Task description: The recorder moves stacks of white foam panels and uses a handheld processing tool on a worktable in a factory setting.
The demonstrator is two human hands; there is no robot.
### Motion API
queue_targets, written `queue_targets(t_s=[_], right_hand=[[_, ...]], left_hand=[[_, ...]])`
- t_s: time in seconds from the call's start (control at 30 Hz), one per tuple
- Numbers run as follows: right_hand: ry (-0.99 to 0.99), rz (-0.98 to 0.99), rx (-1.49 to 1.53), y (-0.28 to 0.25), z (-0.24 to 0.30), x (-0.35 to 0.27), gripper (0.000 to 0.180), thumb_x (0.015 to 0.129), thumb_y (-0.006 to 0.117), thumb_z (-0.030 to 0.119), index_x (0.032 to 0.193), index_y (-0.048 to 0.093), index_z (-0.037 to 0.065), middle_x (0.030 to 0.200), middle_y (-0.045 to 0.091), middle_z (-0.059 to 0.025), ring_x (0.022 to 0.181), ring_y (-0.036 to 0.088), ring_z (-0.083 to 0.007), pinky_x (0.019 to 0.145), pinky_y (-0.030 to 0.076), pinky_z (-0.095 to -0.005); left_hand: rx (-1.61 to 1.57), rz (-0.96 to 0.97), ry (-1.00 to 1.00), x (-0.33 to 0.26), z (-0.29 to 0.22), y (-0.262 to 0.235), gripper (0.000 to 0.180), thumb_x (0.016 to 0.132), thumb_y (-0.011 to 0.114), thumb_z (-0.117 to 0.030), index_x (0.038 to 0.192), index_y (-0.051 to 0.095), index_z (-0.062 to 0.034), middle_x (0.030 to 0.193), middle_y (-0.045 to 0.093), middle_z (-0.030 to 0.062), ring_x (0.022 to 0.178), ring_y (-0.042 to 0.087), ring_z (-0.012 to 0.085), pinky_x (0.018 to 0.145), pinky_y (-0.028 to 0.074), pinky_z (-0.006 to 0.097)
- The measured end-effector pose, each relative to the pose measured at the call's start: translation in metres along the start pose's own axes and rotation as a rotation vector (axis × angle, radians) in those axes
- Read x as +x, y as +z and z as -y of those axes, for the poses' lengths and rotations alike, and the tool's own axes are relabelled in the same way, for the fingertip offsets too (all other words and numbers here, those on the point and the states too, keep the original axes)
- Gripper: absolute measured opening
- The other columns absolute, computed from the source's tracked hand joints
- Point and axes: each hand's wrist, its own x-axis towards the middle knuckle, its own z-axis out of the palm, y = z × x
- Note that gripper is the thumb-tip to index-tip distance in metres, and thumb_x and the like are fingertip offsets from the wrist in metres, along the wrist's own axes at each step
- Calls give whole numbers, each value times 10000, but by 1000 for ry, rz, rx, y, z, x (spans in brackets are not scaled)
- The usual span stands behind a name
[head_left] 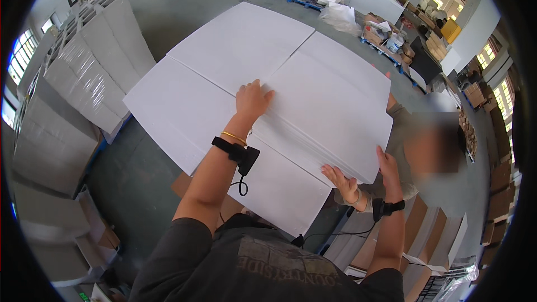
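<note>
A broad layer of flat white cardboard sheets [212,39] lies in front of me, split by straight seams. On its right is a stack of white cardboard sheets [335,89], with several layered edges along its near left side. My left hand [253,102] rests near the middle, where the seams meet, with its thumb apart from the fingers. At the right edge of the stack, my right hand [387,166] grips the sheets, its fingers partly hidden. A co-worker's hand [342,183] is at the stack's near edge; their other hand [390,92] shows at the far right edge.
The co-worker [405,140] stands close on the right. Tall wrapped white stacks [92,56] stand at the left. Long white and brown cardboard pieces [425,229] lie at the lower right. Loaded blue pallets [305,1] stand at the back on the grey floor [168,11].
</note>
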Motion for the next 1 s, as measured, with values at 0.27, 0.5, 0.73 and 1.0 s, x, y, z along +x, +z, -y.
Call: queue_targets(t_s=[0.27, 0.5, 0.73, 1.0], right_hand=[[38, 63, 136, -8, 0, 7, 498, 784, 595, 459, 809, 573, -38, 697, 565, -57, 570, 545, -122, 536, 474, -252], [44, 55, 122, -15, 0, 9, 480, 769, 629, 415, 821, 570, -58, 744, 600, -100, 607, 606, -170, 566, 520, -292], [101, 66, 101, -14, 6, 11, 471, 773, 627, 392, 857, 572, -68, 761, 610, -104, 616, 614, -172, 552, 516, -279], [146, 151, 142, -17, 9, 6, 449, 781, 619, 379, 901, 571, -51, 826, 613, -103, 676, 619, -176, 603, 516, -290]], left_hand=[[-207, 387, -127, 25, 6, -6, 342, 665, 701, -342, 605, 608, -19, 530, 556, 75, 502, 526, 200, 519, 407, 304], [-149, 484, -83, 35, 2, -18, 302, 622, 718, -328, 590, 625, -42, 592, 609, 76, 592, 594, 200, 563, 453, 310], [-448, 570, -130, 50, 39, -2, 219, 641, 657, -270, 616, 649, -53, 589, 612, 54, 562, 593, 162, 568, 468, 290], [-106, 663, -24, 56, 16, -11, 287, 606, 625, -263, 622, 621, 23, 553, 587, 117, 543, 589, 222, 569, 478, 314]])
